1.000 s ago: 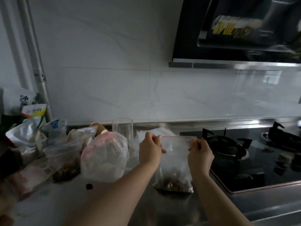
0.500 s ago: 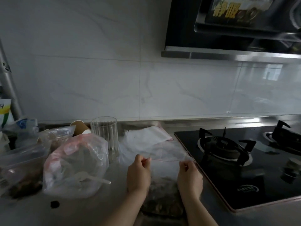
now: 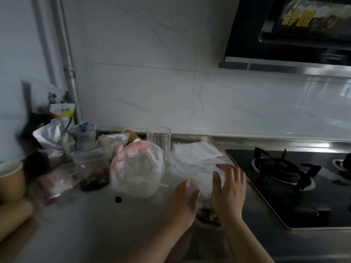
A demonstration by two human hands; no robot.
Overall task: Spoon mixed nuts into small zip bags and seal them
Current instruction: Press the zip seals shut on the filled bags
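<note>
both hands, left hand [image 3: 182, 204] and right hand [image 3: 228, 192], lie flat with fingers straight on the zip bag [image 3: 206, 179], which lies on the counter [image 3: 98, 224] beside the stove [image 3: 296, 186]. if its red strip isn't fully closed, pressing could push nuts out.

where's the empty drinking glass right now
In the head view the drinking glass stands upright at the back of the counter, centre-left, just behind the pink-tinted plastic bag and left of the gas hob.
</note>
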